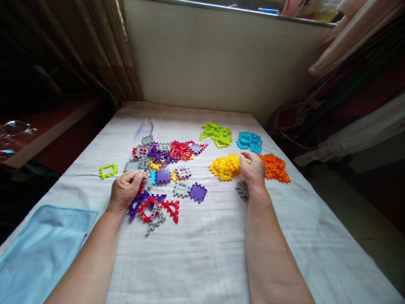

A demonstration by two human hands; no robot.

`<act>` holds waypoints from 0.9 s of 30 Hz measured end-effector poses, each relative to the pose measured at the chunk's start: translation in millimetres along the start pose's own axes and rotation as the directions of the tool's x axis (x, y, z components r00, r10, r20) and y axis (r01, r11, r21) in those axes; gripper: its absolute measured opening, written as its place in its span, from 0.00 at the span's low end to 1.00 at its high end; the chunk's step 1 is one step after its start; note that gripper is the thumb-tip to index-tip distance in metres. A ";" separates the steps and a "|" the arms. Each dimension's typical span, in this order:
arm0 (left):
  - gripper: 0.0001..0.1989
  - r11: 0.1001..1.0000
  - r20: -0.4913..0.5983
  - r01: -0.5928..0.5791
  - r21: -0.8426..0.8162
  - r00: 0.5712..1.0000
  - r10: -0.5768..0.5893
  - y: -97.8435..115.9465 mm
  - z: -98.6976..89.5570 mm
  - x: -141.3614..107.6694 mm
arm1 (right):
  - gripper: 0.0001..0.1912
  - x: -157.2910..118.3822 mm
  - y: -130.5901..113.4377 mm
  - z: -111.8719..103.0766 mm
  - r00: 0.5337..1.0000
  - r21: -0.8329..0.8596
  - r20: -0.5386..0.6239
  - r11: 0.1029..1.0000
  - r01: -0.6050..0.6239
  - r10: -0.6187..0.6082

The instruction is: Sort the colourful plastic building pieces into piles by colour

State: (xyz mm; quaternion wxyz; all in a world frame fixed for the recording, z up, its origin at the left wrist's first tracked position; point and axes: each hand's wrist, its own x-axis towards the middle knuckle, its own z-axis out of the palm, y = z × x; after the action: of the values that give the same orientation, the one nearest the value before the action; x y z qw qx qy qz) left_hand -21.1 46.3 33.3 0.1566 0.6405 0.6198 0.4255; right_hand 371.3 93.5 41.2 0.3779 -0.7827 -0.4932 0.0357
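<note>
Our right hand (253,169) pinches a yellow piece (234,161) at its pile's (219,169) right. Our left hand (127,190) curls by mixed pieces (163,176) — grip hidden.

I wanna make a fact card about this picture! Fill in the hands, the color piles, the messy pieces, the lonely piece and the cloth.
Left hand: at the mixed pieces, fingers curled; grip unclear
Right hand: beside the yellow pile; grip unclear
Other piles: green, blue, orange, gray
Mixed colors: mainly red, purple, gray
Lonely piece: green frame, left of the mix
Cloth: blue cloth, near left
</note>
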 end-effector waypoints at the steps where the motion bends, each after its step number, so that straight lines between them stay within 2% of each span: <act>1: 0.19 1.000 0.000 0.002 0.002 1.000 -0.002 0.1 0.1 0.1 | 0.19 -1.7 -5.2 -0.5 1.000 0.001 0.005 1.000 0.012 -0.012; 4: 0.19 1.000 0.004 0.008 0.006 1.000 -0.008 -0.2 0.5 0.5 | 0.19 -13.7 -30.6 1.8 0.994 0.032 0.077 0.996 0.081 -0.083; 6: 0.20 1.000 0.001 0.010 0.004 1.000 -0.010 -0.4 0.7 0.5 | 0.18 -28.2 -51.6 8.5 0.967 0.077 0.173 0.981 0.177 -0.188; 7: 0.20 1.000 0.000 0.008 0.002 1.000 -0.008 -0.4 0.8 0.4 | 0.17 -36.9 -61.6 13.3 0.940 0.100 0.229 0.967 0.235 -0.252; 9: 0.20 1.000 -0.003 0.003 -0.003 1.000 -0.003 -0.1 0.8 0.2 | 0.15 -55.5 -78.2 24.3 0.857 0.151 0.337 0.921 0.360 -0.391; 12: 0.19 1.000 0.002 -0.004 -0.003 1.000 0.004 0.6 0.6 -0.1 | 0.18 -79.9 -92.1 38.1 0.728 0.180 0.415 0.833 0.523 -0.546; 15: 0.19 1.000 0.006 -0.002 -0.002 1.000 0.002 0.7 0.5 -0.2 | 0.24 -94.8 -97.3 44.2 0.639 0.164 0.477 0.775 0.610 -0.604; 17: 0.19 1.000 0.008 0.002 -0.002 1.000 -0.002 0.2 0.5 -0.3 | 0.25 -100.0 -98.8 45.9 0.605 0.152 0.517 0.760 0.632 -0.606; 19: 0.19 1.000 0.009 0.005 0.001 1.000 -0.005 -0.4 0.5 -0.5 | 0.23 -102.8 -99.5 48.0 0.609 0.141 0.534 0.772 0.619 -0.586; 22: 0.19 1.000 0.011 0.010 0.002 1.000 -0.011 -0.5 0.6 -0.8 | 0.20 -102.2 -97.9 51.7 0.657 0.134 0.523 0.814 0.565 -0.542; 25: 0.19 1.000 0.006 0.013 -0.003 1.000 -0.013 0.2 0.9 -0.6 | 0.22 -95.8 -94.9 50.7 0.685 0.169 0.505 0.839 0.518 -0.525; 27: 0.19 1.000 0.001 0.012 -0.006 1.000 -0.012 0.6 1.1 -0.3 | 0.24 -90.6 -94.8 45.2 0.686 0.211 0.498 0.841 0.497 -0.530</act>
State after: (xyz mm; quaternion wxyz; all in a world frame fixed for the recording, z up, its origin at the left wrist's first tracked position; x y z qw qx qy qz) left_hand -19.9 46.3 33.0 0.1613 0.6367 0.6222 0.4261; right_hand 234.9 67.8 39.7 0.2414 -0.5590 -0.7767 0.1610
